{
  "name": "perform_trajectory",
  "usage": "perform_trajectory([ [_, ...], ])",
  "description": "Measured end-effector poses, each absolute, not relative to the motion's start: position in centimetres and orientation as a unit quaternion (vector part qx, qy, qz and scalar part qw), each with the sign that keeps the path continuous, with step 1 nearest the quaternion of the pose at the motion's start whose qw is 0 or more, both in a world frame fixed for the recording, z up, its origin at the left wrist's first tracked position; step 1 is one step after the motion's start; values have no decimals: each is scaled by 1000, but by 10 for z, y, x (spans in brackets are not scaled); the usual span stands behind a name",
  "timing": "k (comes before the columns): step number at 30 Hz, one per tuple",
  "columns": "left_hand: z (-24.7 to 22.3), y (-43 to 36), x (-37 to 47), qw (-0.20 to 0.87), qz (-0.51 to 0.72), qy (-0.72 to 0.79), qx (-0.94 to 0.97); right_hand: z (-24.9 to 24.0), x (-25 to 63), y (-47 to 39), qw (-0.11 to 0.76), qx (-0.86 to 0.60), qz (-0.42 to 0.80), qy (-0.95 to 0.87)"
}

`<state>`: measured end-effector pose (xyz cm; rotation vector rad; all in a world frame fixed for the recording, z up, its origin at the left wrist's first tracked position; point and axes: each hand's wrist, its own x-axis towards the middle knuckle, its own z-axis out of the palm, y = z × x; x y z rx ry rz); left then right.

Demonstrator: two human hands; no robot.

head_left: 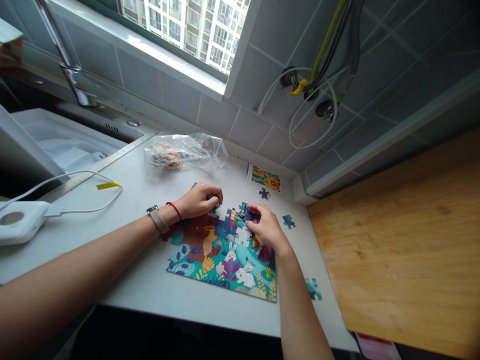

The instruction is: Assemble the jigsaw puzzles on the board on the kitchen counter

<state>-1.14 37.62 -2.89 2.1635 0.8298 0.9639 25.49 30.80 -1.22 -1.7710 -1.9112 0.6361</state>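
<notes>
A partly assembled jigsaw puzzle (225, 255) with white rabbits, plants and a brown animal lies flat on the white counter. My left hand (198, 201) is over its upper left edge, fingers curled round a dark puzzle piece (214, 206) that is mostly hidden. At the upper right of the puzzle is my right hand (265, 226), its thumb and fingers closed about a dark blue-purple piece (255, 217). Whether that piece is joined to its neighbours, I cannot tell. Loose blue puzzle pieces (264, 193) lie beyond and to the right of my right hand.
Behind the puzzle are a clear plastic bag (187, 152) with pieces inside and a small picture card (264, 178). A white charger (22, 222) with a cable lies left, near the sink (112, 132). A wooden board (393, 240) borders the counter (138, 285) on the right.
</notes>
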Motion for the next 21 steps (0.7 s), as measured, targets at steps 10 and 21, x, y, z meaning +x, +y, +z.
perform_trajectory([
  [10,-13,361,-8,423,269,180,846,-2,231,298,298,-519,230,-767],
  [21,-22,351,1,266,360,303,841,-5,225,298,314,-517,188,-774],
])
